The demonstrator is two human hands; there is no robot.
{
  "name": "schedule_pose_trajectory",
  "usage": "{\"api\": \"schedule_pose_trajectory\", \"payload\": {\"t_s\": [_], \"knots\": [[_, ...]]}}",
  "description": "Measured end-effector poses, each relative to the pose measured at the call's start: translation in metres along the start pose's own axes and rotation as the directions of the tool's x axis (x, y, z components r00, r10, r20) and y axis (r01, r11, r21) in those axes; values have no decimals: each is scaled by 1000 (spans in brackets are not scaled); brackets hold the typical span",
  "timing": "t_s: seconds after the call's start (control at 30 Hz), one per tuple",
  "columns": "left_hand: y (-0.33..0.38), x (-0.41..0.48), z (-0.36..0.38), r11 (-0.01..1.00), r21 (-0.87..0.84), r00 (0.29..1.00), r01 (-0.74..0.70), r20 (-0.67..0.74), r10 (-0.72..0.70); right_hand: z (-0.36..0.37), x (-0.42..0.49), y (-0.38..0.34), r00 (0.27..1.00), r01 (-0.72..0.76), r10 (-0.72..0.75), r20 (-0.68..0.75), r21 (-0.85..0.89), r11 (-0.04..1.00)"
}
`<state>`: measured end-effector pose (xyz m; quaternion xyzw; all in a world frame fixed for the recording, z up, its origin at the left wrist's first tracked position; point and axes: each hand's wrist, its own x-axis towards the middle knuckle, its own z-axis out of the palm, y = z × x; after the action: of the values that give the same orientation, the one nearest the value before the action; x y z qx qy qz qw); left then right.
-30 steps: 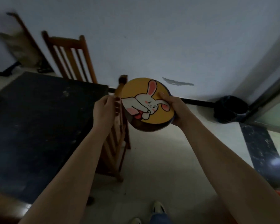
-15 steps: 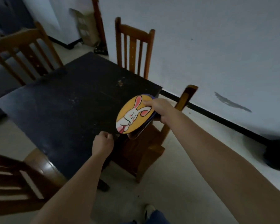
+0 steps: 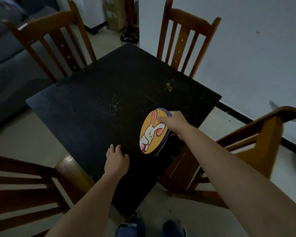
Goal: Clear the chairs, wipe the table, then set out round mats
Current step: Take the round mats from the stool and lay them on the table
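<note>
From the head view, the right hand (image 3: 173, 124) grips a stack of round mats (image 3: 151, 134) by its far edge, thumb on top and fingers curled beneath. The top mat is orange with a white cartoon rabbit, and a blue rim and darker edges show under it. The stack hangs tilted over the near right part of the square black table (image 3: 92, 100), its low edge close to the surface or touching it; I cannot tell which. Gripping one edge probably leaves the rest of the stack free for peeling off single mats.

The left hand (image 3: 116, 159) lies on the table near its front edge, fingers loosely spread and holding nothing, likely ready to take the top mat.

Four brown slatted wooden chairs stand around the table: two at the far sides (image 3: 186, 40) (image 3: 55, 41), one near left (image 3: 15, 185) and one on the right (image 3: 255, 142). No mat is laid yet, so setting out seems about to begin.
</note>
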<state>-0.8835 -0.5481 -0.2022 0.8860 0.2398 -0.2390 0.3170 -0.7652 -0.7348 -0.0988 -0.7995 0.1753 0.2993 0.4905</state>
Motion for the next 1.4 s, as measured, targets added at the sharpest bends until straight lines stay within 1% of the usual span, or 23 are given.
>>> {"api": "schedule_pose_trajectory", "payload": {"t_s": [0.07, 0.13, 0.3, 0.4, 0.47, 0.6, 0.63, 0.7, 0.77, 0.8, 0.83, 0.9, 0.93, 0.97, 1.0, 1.07, 1.13, 1.17, 1.23, 1.3, 1.33, 1.4], "knots": [[-9, 19, -13, 1000, 14, 1000, -4, 30, 3, 19, 13, -6, 1000, -2, 2, -9, 67, 998], [-12, 38, -25, 999, 47, 1000, -22, 16, 21, 37, 28, -17, 1000, -8, 10, -12, 125, 992], [-14, 80, -38, 996, 88, 995, -34, -85, 42, 71, 72, -47, 999, 8, 4, -51, 242, 970], [-16, 106, -43, 990, 140, 986, -30, -157, 53, 85, 102, -64, 999, 37, -23, -45, 327, 944], [-14, 121, -48, 991, 131, 982, -18, -183, 42, 94, 122, -72, 999, 39, -25, -41, 374, 927], [-10, 146, -57, 995, 99, 964, -34, -261, 58, 105, 166, -73, 999, -37, 42, 0, 445, 895], [-8, 152, -59, 995, 91, 959, -29, -278, 53, 105, 177, -72, 997, -66, 77, -10, 424, 903], [-5, 162, -58, 998, 64, 950, -20, -309, 39, 103, 196, -65, 990, -95, 122, -69, 314, 945], [0, 168, -56, 999, 32, 940, -21, -339, 30, 99, 208, -59, 986, -67, 87, -143, 141, 988], [2, 170, -55, 1000, 16, 937, -21, -349, 25, 97, 211, -57, 983, -32, 33, -182, 11, 999], [4, 172, -53, 1000, 0, 936, -12, -353, 11, 95, 215, -57, 979, 3, -31, -203, -140, 990], [7, 172, -51, 1000, -22, 932, -2, -363, -6, 91, 216, -58, 962, 49, -154, -224, -417, 908], [9, 172, -51, 999, -37, 931, 0, -364, -13, 88, 216, -59, 952, 54, -199, -234, -510, 859], [12, 172, -52, 998, -57, 931, 0, -364, -21, 84, 216, -60, 940, 67, -243, -240, -568, 821], [17, 173, -54, 996, -88, 932, 0, -362, -32, 80, 216, -59, 931, 98, -286, -229, -596, 797], [29, 176, -58, 988, -152, 942, 2, -331, -53, 76, 217, -57, 927, 179, -342, -156, -618, 766], [40, 180, -63, 984, -178, 968, 12, -245, -56, 77, 217, -56, 935, 216, -345, -81, -643, 735], [45, 182, -65, 985, -173, 978, 21, -199, -56, 79, 218, -56, 940, 212, -332, -75, -635, 743], [51, 185, -67, 991, -128, 988, 48, -137, -66, 84, 219, -60, 949, 164, -284, -137, -554, 816], [52, 185, -67, 995, -80, 990, 66, -120, -76, 89, 222, -65, 948, 105, -224, -225, -442, 891], [52, 186, -66, 995, -72, 990, 69, -121, -77, 90, 224, -68, 946, 82, -200, -257, -407, 910], [51, 186, -66, 993, -86, 988, 75, -127, -86, 90, 226, -75, 949, 57, -161, -271, -357, 932]]}}
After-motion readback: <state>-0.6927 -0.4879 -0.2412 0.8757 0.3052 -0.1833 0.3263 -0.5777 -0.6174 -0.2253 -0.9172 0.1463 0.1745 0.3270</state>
